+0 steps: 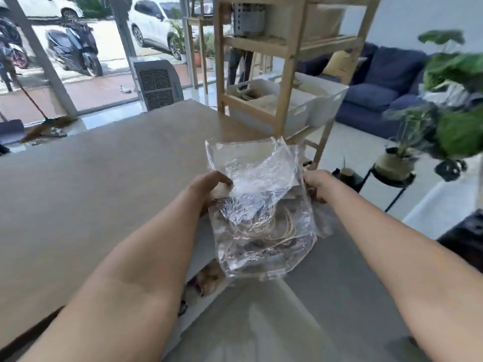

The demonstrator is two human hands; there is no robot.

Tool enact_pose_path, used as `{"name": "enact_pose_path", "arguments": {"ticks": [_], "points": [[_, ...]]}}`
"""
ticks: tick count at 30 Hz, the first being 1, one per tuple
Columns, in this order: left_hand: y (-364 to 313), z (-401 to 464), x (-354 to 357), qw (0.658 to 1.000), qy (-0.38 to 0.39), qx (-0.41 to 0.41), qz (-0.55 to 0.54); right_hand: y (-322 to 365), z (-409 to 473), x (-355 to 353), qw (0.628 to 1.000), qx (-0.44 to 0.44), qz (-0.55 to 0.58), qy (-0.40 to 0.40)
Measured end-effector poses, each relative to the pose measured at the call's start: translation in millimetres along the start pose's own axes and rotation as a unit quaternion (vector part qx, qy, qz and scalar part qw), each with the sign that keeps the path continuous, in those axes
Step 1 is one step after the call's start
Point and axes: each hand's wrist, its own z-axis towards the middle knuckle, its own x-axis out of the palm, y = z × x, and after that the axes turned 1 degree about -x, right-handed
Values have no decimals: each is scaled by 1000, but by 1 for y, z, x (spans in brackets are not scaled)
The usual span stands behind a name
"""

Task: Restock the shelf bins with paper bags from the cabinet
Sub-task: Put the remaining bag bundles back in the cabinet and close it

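A clear plastic wrapper (257, 205) with paper bags and their pale twine handles inside hangs in front of me, over the corner of a brown table (109, 178). My left hand (210, 185) grips its left edge. My right hand (316, 182) grips the right edge, fingers partly hidden behind the plastic. Beyond stands a wooden shelf (290, 56) holding white bins (295, 104); the left bin shows bags with twine handles.
A grey perforated bin (248, 19) sits on the upper shelf. Potted plants on black stands (394, 165) are at the right, a blue sofa (384, 82) behind. A grey air cooler (158, 84) stands by the glass wall. Someone's legs (239, 66) show behind the shelf.
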Motion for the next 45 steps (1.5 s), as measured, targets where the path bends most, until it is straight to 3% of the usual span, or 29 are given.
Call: {"name": "enact_pose_path", "arguments": {"ticks": [6, 11, 14, 22, 28, 36, 45], "points": [[59, -26, 106, 993, 84, -54, 66, -95, -38, -96, 994, 83, -29, -60], [140, 48, 119, 973, 137, -144, 114, -152, -40, -117, 991, 120, -40, -41], [162, 3, 118, 966, 107, -169, 163, -185, -39, -105, 990, 138, -18, -30], [243, 1, 49, 965, 28, -257, 54, -247, -11, -9, 985, 171, -16, 22], [284, 3, -7, 953, -19, -302, -27, -252, 15, 77, 981, 171, -55, 77], [283, 50, -67, 940, -103, -316, -75, -207, 57, 183, 976, 144, -92, 135], [260, 121, -98, 949, -180, -244, -83, -162, 106, 245, 980, 94, -75, 160]]}}
